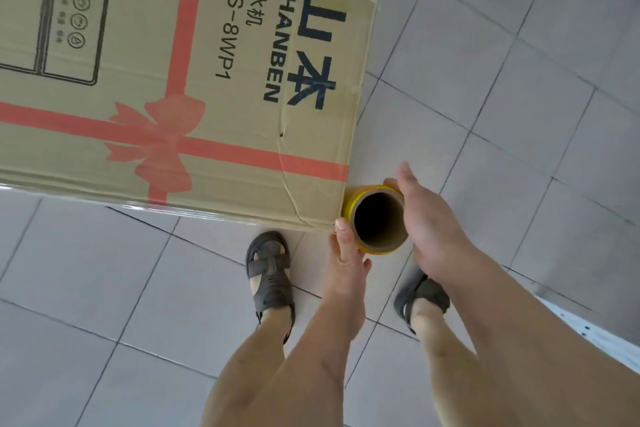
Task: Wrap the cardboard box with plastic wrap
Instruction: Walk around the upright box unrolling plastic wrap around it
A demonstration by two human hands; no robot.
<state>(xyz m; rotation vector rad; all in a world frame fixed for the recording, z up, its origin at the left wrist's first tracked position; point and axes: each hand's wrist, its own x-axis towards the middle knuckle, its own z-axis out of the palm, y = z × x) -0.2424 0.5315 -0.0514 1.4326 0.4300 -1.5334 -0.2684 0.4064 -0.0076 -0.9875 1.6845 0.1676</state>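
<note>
Head view, looking down. I saw the cardboard box (166,80) lying long on the tiled floor (519,80), its printed top face toward the camera and its near right corner directly ahead of the person's sandalled feet (270,274). The plastic wrap roll (377,218) stood upright at that corner, its open core facing the camera, so its long axis ran vertically, parallel to the box's corner edge, with its yellow rim touching or just beside the box's end face; I could not tell which. The left hand (346,250) lay on the roll's near left side, fingers straight and flat against it, the fingertip at the box corner. The right hand (426,218) cupped the roll's far right side, fingers loosely curved round it, thumb raised clear. I judged both hands equally near, holding the roll between them. A glossy band along the box's near edge suggested film already laid on that side. I judged that the coming move turned on the roll sitting at the corner: it would have to travel away from the person along the short end face, axis kept upright.
</note>
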